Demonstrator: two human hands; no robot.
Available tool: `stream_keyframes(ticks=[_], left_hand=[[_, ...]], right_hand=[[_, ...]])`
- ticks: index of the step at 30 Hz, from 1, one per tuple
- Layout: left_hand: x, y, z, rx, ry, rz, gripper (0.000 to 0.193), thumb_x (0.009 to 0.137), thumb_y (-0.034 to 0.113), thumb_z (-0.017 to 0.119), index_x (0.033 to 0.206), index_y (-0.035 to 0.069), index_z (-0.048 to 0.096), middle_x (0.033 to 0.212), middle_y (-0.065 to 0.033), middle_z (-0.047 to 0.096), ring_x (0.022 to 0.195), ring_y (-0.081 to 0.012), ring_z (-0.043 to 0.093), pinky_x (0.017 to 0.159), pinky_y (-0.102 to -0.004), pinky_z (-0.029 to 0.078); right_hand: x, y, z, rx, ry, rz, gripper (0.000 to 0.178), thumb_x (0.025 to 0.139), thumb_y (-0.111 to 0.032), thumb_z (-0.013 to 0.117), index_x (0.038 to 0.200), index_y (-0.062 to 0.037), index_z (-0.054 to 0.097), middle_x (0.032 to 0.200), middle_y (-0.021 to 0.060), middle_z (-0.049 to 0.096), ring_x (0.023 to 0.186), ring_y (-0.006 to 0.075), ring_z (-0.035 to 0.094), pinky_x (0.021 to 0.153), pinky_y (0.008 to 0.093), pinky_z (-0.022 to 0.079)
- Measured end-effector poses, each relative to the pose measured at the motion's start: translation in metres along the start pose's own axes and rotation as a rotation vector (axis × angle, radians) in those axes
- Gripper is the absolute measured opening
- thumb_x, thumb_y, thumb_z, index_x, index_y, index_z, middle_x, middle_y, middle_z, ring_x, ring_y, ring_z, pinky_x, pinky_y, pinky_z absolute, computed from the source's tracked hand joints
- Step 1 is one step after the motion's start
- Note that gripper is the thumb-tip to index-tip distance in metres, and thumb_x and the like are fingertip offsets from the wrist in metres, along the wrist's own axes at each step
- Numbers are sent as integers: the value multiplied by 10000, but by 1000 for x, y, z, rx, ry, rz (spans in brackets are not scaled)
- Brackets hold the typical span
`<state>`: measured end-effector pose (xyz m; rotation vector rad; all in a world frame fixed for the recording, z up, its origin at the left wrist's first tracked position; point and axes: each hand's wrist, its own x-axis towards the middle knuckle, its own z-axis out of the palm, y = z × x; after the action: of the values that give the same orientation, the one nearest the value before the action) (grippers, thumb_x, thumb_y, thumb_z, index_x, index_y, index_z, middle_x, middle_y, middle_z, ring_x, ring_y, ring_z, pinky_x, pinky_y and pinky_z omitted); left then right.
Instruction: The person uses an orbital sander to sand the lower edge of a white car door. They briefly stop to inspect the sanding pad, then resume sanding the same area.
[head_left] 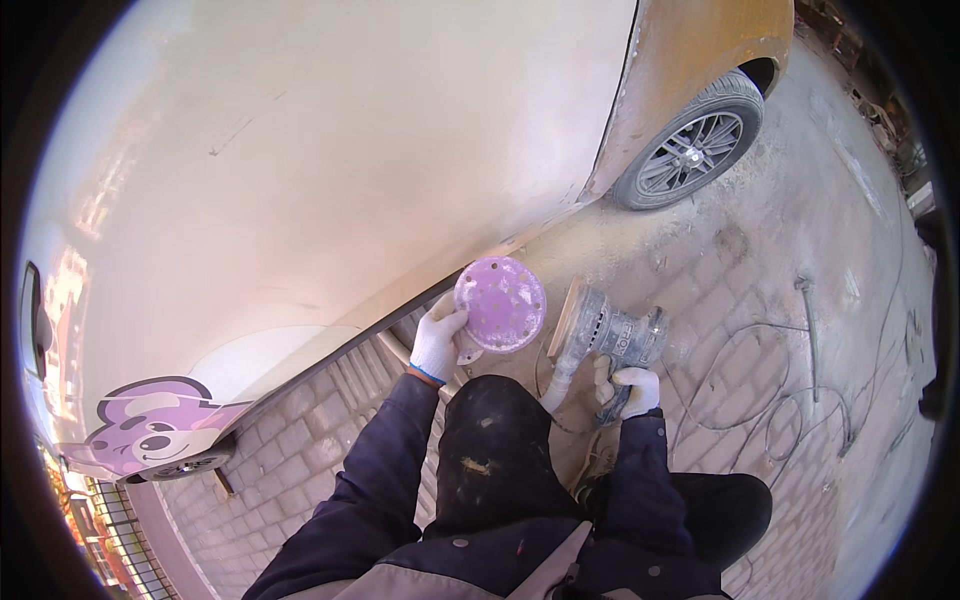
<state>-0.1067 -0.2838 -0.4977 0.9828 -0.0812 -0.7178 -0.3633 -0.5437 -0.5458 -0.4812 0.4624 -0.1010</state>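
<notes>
In a white work glove, my left hand (437, 340) grips the edge of a round purple sanding disc (500, 305). Holes dot the disc, and whitish dust lies over its face. My right hand (636, 390), also gloved, is wrapped round the handle of a dusty grey-blue orbital sander (622, 335). The sander lies on its side in the air, its pad (567, 318) turned toward the disc, a short distance apart from it. A pale hose (560, 385) runs down from the tool toward my knee.
A vehicle's large pale side panel (330, 180) fills the upper left, with a purple cartoon sticker (160, 425) low on it. Its wheel (690, 150) stands at upper right. Cables (800, 395) loop over the dusty brick paving (720, 350) to the right.
</notes>
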Motion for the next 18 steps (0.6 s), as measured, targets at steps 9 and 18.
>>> stream_keyframes(ticks=[9, 18], left_hand=[[-2, 50, 67, -47, -92, -78, 528, 940, -5, 509, 1459, -100, 475, 1407, -203, 605, 1277, -284, 616, 1130, -405, 463], [3, 59, 70, 592, 54, 214, 490, 975, 24, 568, 1442, -108, 499, 1360, -156, 636, 1235, -197, 612, 1076, -317, 459]], right_hand=[[34, 4, 33, 151, -413, -6, 539, 671, -162, 673, 1119, 136, 649, 838, 259, 701, 591, 349, 632, 570, 450, 526], [50, 6, 49, 189, -564, 24, 571, 652, -204, 678, 1092, 158, 632, 723, 274, 661, 541, 376, 605, 538, 453, 500]])
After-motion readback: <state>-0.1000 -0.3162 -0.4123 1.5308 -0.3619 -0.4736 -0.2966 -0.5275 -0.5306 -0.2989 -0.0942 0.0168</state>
